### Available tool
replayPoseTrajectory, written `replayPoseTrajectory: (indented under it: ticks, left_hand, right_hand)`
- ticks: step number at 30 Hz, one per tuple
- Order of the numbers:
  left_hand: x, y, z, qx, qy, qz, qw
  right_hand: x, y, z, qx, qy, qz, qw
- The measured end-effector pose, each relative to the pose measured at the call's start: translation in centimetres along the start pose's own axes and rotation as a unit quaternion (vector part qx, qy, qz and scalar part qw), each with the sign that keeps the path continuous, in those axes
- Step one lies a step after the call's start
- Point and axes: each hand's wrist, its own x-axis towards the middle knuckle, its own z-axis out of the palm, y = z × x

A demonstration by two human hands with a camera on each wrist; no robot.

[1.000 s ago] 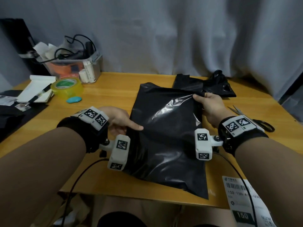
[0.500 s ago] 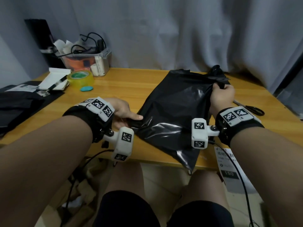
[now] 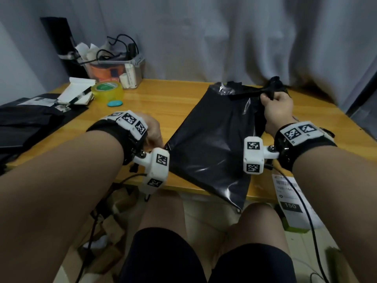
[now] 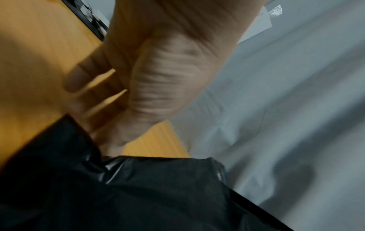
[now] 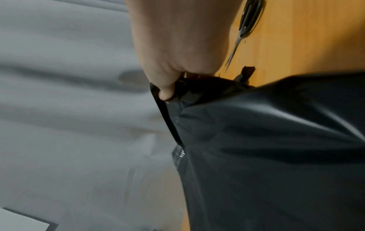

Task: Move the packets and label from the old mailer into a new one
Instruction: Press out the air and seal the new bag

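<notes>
A wooden table (image 3: 163, 103) is set before a grey curtain (image 3: 224, 37), and a black mailer (image 3: 212, 146) is spread across its near half, its lower corner hanging over the front edge. The mailer's far right corner is gripped in the right hand (image 3: 277, 113), whose fingers are curled round bunched black film, as the right wrist view confirms. The left hand (image 3: 153, 131) is placed at the mailer's left corner; its thumb is seen touching the film in the left wrist view, but whether the corner is pinched cannot be told, since the picture is blurred. More black mailers (image 3: 26, 125) are stacked at the table's left end. A clear bin (image 3: 116, 71) of cables and papers is kept at the back left. A white label (image 3: 291, 201) with a barcode and the number 150 is hung over the front edge, just right of the mailer. A notepad (image 3: 78, 92) with a pen across it is laid near a roll of tape (image 3: 107, 90). Scissors (image 5: 247, 23) are left on the wood beside the right hand. A small blue object (image 3: 115, 103) is set just in front of the tape.
</notes>
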Motion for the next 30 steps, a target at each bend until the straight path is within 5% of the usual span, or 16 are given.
replayPoseTrajectory:
  ticks: [6,11,16,21,30]
  left_hand:
    - [3.8,2.7,-2.1,-0.164,0.115,0.091,0.975]
    - [7.7,5.0,-2.3,-0.273,0.067,0.11,0.953]
    - [12.0,6.5,-3.2,-0.334,0.131,0.092,0.929]
    - [14.2,7.8,-4.2,-0.436,0.117,0.092,0.888]
    - [15.7,3.8,-3.8,-0.455,0.121,0.075,0.879]
  right_hand:
    - [1.4,0.2,2.5,-0.004,-0.064,0.051,0.997]
    - [3.2,1.1,3.7,0.027,-0.122,0.109,0.986]
    - [5.4,2.3,3.6,0.003,-0.162,0.129,0.978]
    - [7.3,3.5,2.8,-0.098,-0.182,0.133,0.969]
    - [9.2,3.9,4.4,-0.172,-0.223,0.127,0.951]
